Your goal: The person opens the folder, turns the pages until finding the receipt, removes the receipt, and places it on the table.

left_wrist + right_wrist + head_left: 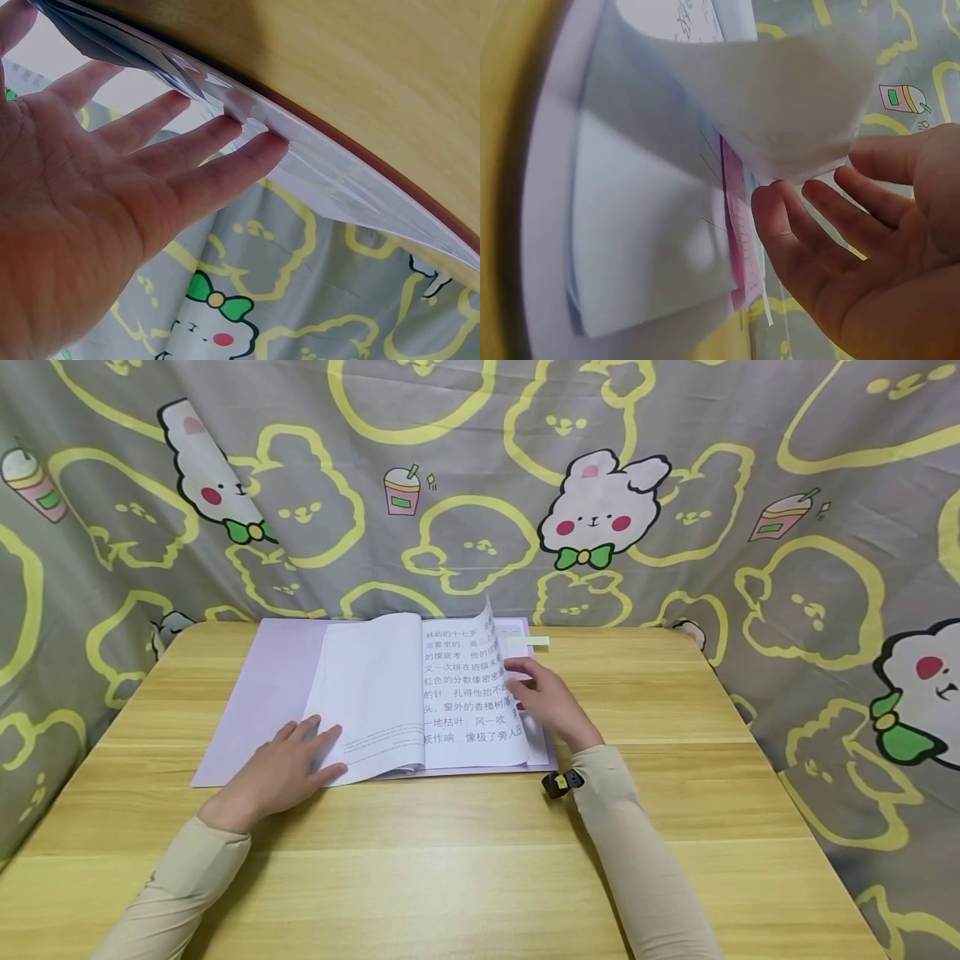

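An open booklet lies in a lilac folder (266, 693). Blank but for small print near its foot, the left page (371, 681) has my left hand (281, 768) at its lower left corner, fingers spread and straight. In the left wrist view, that hand's fingertips (274, 146) meet the edge of the papers. On the other side, a page (465, 693) with large printed Chinese characters curls up along its free edge. My right hand (551, 697) holds that edge between bent fingers. Beneath the raised page, the right wrist view shows another white sheet (645, 262).
The booklet rests on a wooden table (420, 877) backed by a grey cartoon-print curtain (480, 468). A pale green tab (538, 642) sticks out at the folder's right side. Inside is a pink strip (739, 217). A small black device (562, 783) sits at the right wrist.
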The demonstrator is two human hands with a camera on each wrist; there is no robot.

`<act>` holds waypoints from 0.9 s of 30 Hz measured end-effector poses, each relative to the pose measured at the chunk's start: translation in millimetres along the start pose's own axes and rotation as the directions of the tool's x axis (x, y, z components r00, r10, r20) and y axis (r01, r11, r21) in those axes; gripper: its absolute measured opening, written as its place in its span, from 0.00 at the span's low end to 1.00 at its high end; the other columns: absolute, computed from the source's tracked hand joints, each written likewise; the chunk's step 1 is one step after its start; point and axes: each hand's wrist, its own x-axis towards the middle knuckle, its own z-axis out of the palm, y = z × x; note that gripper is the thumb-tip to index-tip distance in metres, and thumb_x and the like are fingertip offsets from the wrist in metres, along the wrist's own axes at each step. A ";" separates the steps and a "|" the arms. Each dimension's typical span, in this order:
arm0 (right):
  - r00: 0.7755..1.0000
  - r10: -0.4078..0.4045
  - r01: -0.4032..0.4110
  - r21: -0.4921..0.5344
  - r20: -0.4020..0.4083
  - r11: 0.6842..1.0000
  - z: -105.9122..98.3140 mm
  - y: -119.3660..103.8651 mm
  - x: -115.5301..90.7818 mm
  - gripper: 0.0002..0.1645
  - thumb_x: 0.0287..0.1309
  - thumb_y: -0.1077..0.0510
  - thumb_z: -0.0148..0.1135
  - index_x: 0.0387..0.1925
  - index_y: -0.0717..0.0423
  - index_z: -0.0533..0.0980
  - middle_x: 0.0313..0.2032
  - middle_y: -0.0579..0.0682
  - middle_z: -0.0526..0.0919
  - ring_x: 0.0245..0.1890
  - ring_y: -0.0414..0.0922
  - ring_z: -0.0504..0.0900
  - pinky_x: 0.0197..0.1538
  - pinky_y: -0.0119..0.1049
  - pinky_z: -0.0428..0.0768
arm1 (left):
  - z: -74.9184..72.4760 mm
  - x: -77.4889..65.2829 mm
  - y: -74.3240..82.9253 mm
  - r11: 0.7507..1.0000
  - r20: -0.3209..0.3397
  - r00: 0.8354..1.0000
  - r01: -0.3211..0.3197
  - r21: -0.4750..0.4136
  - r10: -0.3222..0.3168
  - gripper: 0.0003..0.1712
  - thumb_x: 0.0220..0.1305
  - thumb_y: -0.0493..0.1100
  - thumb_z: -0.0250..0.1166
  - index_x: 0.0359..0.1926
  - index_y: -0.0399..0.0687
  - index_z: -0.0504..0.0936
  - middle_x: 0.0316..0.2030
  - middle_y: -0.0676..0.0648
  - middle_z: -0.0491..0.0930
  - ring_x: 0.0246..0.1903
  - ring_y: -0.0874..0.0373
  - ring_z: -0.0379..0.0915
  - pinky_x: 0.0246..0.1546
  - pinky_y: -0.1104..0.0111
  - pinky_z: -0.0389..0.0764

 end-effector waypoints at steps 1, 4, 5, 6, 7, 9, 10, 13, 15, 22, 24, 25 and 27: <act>1.000 -0.001 0.001 0.001 -0.001 1.000 0.7 -0.2 -0.1 0.26 0.76 0.52 0.54 0.72 0.49 0.69 0.71 0.50 0.72 0.60 0.52 0.80 0.57 0.48 0.82 | 0.0 -0.1 -0.1 1.000 0.000 1.000 0.000 0.000 0.000 0.40 0.71 0.62 0.62 0.73 0.41 0.70 0.71 0.26 0.62 0.66 0.20 0.59 0.54 0.28 0.70; 1.000 -0.001 0.001 -0.005 -0.009 1.000 2.9 -0.2 0.3 0.28 0.75 0.50 0.57 0.72 0.47 0.69 0.71 0.50 0.71 0.61 0.51 0.80 0.56 0.46 0.82 | 0.2 -0.1 -0.2 1.000 -0.001 1.000 0.000 0.002 0.000 0.40 0.71 0.62 0.61 0.73 0.41 0.70 0.71 0.26 0.62 0.66 0.19 0.59 0.54 0.28 0.70; 1.000 -0.005 0.005 -0.009 -0.010 1.000 3.7 0.0 0.5 0.28 0.75 0.50 0.57 0.72 0.47 0.69 0.71 0.51 0.71 0.61 0.52 0.80 0.56 0.46 0.83 | 0.3 -0.1 -0.3 1.000 -0.002 1.000 -0.001 0.002 0.001 0.40 0.71 0.62 0.61 0.73 0.41 0.70 0.71 0.26 0.62 0.66 0.19 0.59 0.54 0.28 0.70; 1.000 -0.005 0.005 -0.017 -0.009 1.000 4.6 0.1 0.7 0.28 0.75 0.50 0.58 0.72 0.46 0.69 0.71 0.51 0.71 0.61 0.52 0.80 0.56 0.46 0.83 | 0.4 0.0 -0.5 1.000 -0.003 1.000 -0.001 0.003 0.001 0.40 0.71 0.62 0.61 0.73 0.42 0.70 0.71 0.26 0.62 0.66 0.20 0.59 0.54 0.28 0.70; 1.000 -0.001 0.001 -0.024 -0.011 1.000 5.5 0.1 0.7 0.28 0.74 0.50 0.58 0.72 0.45 0.70 0.71 0.51 0.71 0.61 0.52 0.80 0.56 0.46 0.83 | 0.6 0.0 -0.7 1.000 -0.003 1.000 -0.001 0.004 0.001 0.40 0.71 0.62 0.61 0.73 0.42 0.70 0.71 0.26 0.62 0.66 0.20 0.59 0.54 0.28 0.70; 1.000 0.005 -0.006 -0.033 -0.014 0.999 7.3 -0.1 0.7 0.28 0.73 0.50 0.60 0.71 0.43 0.70 0.71 0.51 0.72 0.62 0.52 0.79 0.57 0.46 0.82 | 0.8 0.0 -0.9 1.000 -0.004 1.000 -0.002 0.005 0.002 0.40 0.71 0.62 0.61 0.73 0.41 0.70 0.71 0.26 0.62 0.66 0.20 0.59 0.54 0.28 0.70; 1.000 0.006 -0.007 -0.038 -0.012 0.999 8.4 -0.5 0.6 0.28 0.73 0.50 0.60 0.71 0.42 0.70 0.71 0.51 0.71 0.63 0.52 0.79 0.57 0.47 0.82 | 0.9 0.0 -0.9 1.000 -0.005 1.000 -0.002 0.005 0.002 0.40 0.71 0.62 0.61 0.73 0.41 0.70 0.71 0.26 0.63 0.66 0.20 0.59 0.54 0.28 0.70; 1.000 0.008 -0.009 -0.045 -0.012 0.999 11.8 -2.0 -0.2 0.29 0.71 0.50 0.62 0.71 0.40 0.71 0.72 0.51 0.71 0.65 0.53 0.77 0.61 0.49 0.79 | 1.1 -0.1 -1.0 1.000 -0.007 1.000 -0.003 0.004 0.003 0.40 0.71 0.62 0.62 0.73 0.41 0.70 0.71 0.26 0.63 0.66 0.20 0.59 0.54 0.28 0.70; 1.000 0.000 0.000 -0.053 -0.006 0.999 14.3 -2.6 -0.4 0.29 0.71 0.50 0.62 0.71 0.41 0.71 0.72 0.53 0.71 0.65 0.54 0.77 0.64 0.51 0.77 | 1.1 -0.2 -0.9 1.000 -0.007 1.000 -0.003 0.002 0.003 0.40 0.71 0.62 0.62 0.73 0.41 0.70 0.71 0.26 0.62 0.66 0.20 0.59 0.55 0.29 0.70; 1.000 -0.007 0.008 -0.064 0.005 0.998 22.1 -3.6 -0.1 0.30 0.70 0.48 0.64 0.70 0.43 0.71 0.69 0.54 0.73 0.65 0.55 0.77 0.65 0.52 0.75 | 0.8 -0.9 -0.8 1.000 -0.010 1.000 -0.006 -0.002 0.006 0.40 0.71 0.61 0.61 0.73 0.41 0.69 0.71 0.25 0.62 0.66 0.19 0.59 0.54 0.28 0.69; 1.000 -0.004 0.005 -0.062 0.008 0.998 23.6 -3.9 -0.2 0.30 0.70 0.48 0.64 0.70 0.43 0.71 0.69 0.54 0.73 0.65 0.55 0.77 0.65 0.52 0.76 | 0.5 -1.0 -0.6 1.000 -0.011 1.000 -0.007 -0.001 0.007 0.40 0.72 0.61 0.61 0.73 0.41 0.69 0.71 0.25 0.62 0.66 0.19 0.59 0.54 0.28 0.70; 1.000 -0.003 0.004 -0.062 0.011 0.998 24.3 -4.1 -0.3 0.30 0.69 0.47 0.65 0.70 0.43 0.71 0.69 0.55 0.73 0.65 0.55 0.77 0.64 0.53 0.76 | 0.4 -1.0 -0.5 1.000 -0.010 1.000 -0.007 -0.001 0.007 0.40 0.72 0.61 0.61 0.73 0.41 0.69 0.71 0.25 0.62 0.66 0.19 0.59 0.54 0.28 0.69; 1.000 -0.008 0.009 -0.066 0.018 0.998 25.8 -4.3 -0.2 0.31 0.69 0.47 0.65 0.70 0.44 0.71 0.70 0.55 0.72 0.65 0.56 0.77 0.64 0.53 0.77 | 0.2 -0.9 -0.2 1.000 -0.009 1.000 -0.006 0.000 0.006 0.40 0.72 0.61 0.61 0.73 0.41 0.69 0.71 0.25 0.62 0.66 0.20 0.59 0.54 0.28 0.69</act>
